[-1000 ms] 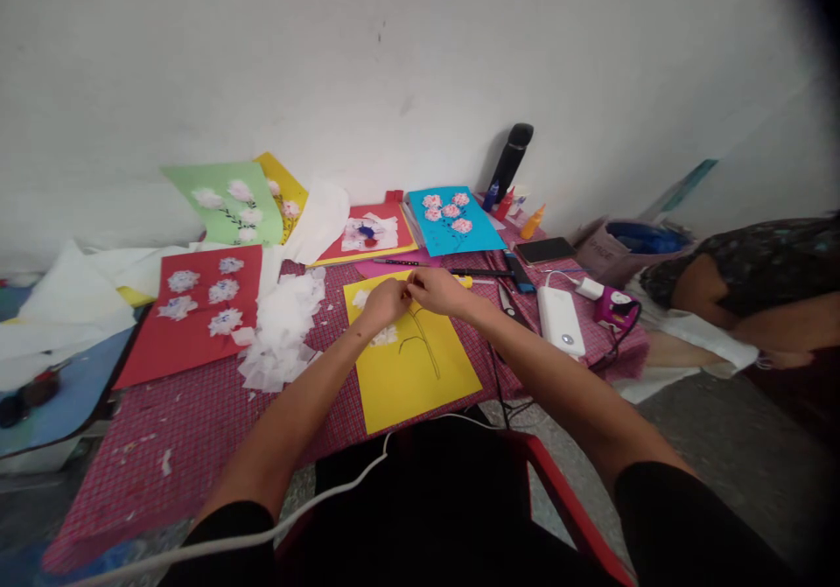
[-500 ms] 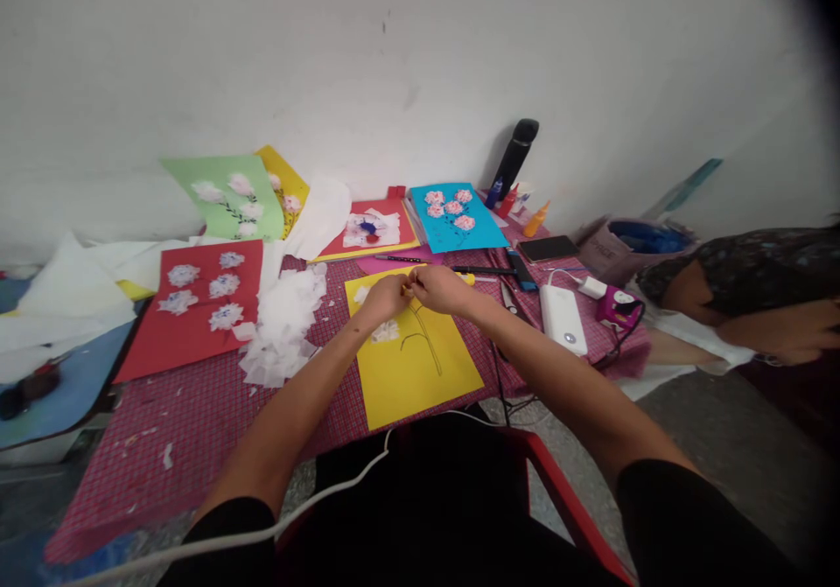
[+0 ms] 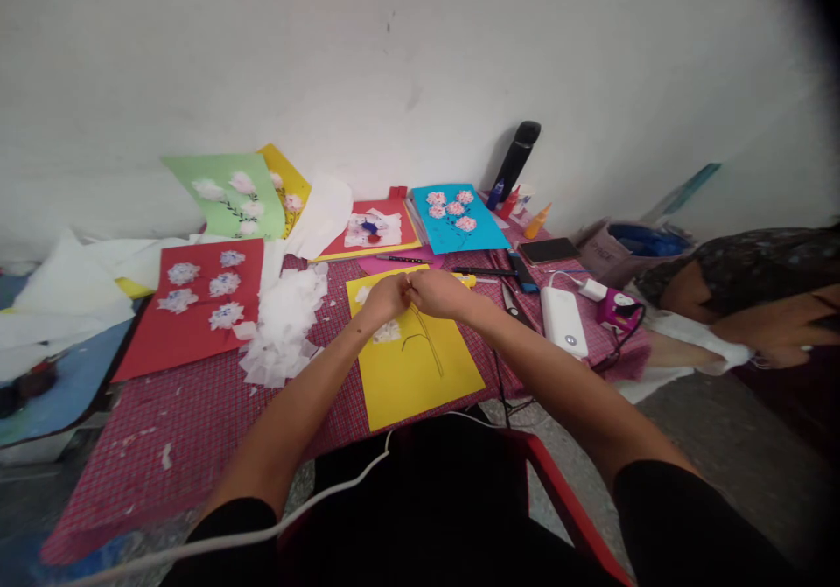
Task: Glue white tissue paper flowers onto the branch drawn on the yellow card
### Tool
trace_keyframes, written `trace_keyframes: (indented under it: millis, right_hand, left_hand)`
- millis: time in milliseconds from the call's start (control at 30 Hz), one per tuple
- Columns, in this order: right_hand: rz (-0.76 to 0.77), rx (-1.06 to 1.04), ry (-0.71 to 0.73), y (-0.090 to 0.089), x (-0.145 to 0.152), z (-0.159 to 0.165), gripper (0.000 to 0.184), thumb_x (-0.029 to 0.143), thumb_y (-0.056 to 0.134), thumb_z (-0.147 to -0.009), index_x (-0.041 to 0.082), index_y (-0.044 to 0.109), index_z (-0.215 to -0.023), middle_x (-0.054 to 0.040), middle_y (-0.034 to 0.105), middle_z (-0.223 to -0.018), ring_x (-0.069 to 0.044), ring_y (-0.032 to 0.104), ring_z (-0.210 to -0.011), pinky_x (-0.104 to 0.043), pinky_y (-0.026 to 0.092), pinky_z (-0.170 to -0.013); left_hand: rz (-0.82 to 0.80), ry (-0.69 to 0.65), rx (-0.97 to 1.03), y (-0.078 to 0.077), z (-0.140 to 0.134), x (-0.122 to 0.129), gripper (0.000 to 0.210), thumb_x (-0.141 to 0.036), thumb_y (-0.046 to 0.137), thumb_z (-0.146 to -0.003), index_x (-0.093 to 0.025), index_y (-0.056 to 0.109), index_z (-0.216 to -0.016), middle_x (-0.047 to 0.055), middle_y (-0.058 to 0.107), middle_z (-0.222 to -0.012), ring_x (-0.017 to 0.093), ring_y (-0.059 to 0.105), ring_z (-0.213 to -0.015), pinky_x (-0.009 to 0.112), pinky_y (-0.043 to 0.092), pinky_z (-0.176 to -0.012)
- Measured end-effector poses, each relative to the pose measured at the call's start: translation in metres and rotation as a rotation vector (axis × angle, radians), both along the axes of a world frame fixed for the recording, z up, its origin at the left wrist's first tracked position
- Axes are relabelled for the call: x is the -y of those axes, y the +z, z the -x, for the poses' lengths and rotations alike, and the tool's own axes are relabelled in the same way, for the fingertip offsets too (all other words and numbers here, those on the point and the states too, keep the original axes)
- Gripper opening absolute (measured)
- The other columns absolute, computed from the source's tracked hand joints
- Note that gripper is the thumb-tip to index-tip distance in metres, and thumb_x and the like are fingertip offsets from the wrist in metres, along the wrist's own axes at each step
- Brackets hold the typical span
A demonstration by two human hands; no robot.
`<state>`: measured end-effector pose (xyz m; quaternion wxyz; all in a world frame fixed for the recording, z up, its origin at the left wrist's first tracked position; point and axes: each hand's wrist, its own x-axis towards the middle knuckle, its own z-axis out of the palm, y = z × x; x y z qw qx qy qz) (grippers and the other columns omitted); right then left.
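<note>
My left hand point(image 3: 388, 296) and my right hand point(image 3: 434, 293) meet above the upper part of a yellow sheet point(image 3: 413, 390). The fingers of both are closed and pinched together at the fingertips. Whatever is between them is too small or hidden to make out. Dark stem lines are drawn on the yellow sheet, and a white crumpled paper flower point(image 3: 387, 331) lies on it beside my left hand. Left of the sheet is a heap of white paper pieces point(image 3: 285, 316).
A red sheet point(image 3: 150, 342) with paper flowers lies left; a blue one point(image 3: 482, 233) stands behind. To the right are a white power bank point(image 3: 563, 320), a phone point(image 3: 549, 250), scissors point(image 3: 515, 307) and an orange paint bottle point(image 3: 538, 220). Another person's arm point(image 3: 754, 307) is at far right.
My hands stay pinched together over the yellow sheet, with the right fingers now curled a little further over the left ones. The other objects have not moved.
</note>
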<state>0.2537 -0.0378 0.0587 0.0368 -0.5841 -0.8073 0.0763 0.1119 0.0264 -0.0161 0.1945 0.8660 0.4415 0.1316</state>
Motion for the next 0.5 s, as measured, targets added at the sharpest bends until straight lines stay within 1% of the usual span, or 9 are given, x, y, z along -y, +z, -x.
trace_keyframes:
  millis: [133, 267, 400, 500]
  right_hand:
    - [-0.017, -0.052, -0.038, 0.0, -0.001, -0.005, 0.025, 0.022, 0.05, -0.096, 0.014, 0.074, -0.097, -0.0153, 0.077, -0.1, -0.024, 0.069, -0.085, -0.029, 0.038, -0.067]
    - [-0.043, -0.21, -0.067, 0.001, 0.002, -0.018, 0.021, 0.02, 0.054, -0.092, 0.015, 0.074, -0.095, -0.0095, 0.077, -0.094, -0.019, 0.066, -0.079, -0.026, 0.036, -0.064]
    - [-0.064, -0.394, -0.11, 0.001, 0.008, -0.029, 0.02, 0.018, 0.054, -0.09, 0.015, 0.074, -0.094, -0.0054, 0.076, -0.087, -0.015, 0.063, -0.073, -0.023, 0.037, -0.063]
    - [-0.1, -0.472, -0.131, 0.0, 0.011, -0.033, 0.02, 0.019, 0.054, -0.09, 0.014, 0.074, -0.093, -0.0046, 0.075, -0.085, -0.014, 0.062, -0.071, -0.023, 0.038, -0.064]
  left_hand:
    - [-0.001, 0.013, -0.008, 0.002, -0.001, 0.001, 0.024, -0.02, 0.056, -0.085, -0.015, 0.07, -0.104, 0.012, 0.075, -0.093, 0.026, 0.068, -0.084, 0.031, 0.045, -0.07]
    - [0.008, 0.017, -0.005, 0.007, 0.0, 0.004, 0.025, -0.025, 0.058, -0.088, -0.016, 0.068, -0.109, 0.01, 0.074, -0.094, 0.024, 0.068, -0.087, 0.03, 0.045, -0.073]
    - [0.014, 0.016, -0.002, 0.009, 0.001, 0.005, 0.026, -0.023, 0.059, -0.087, -0.017, 0.067, -0.112, 0.009, 0.074, -0.096, 0.023, 0.067, -0.088, 0.03, 0.045, -0.075]
    - [0.018, 0.014, -0.006, 0.009, 0.0, 0.006, 0.028, -0.021, 0.059, -0.086, -0.017, 0.067, -0.113, 0.009, 0.074, -0.097, 0.024, 0.067, -0.089, 0.03, 0.046, -0.076]
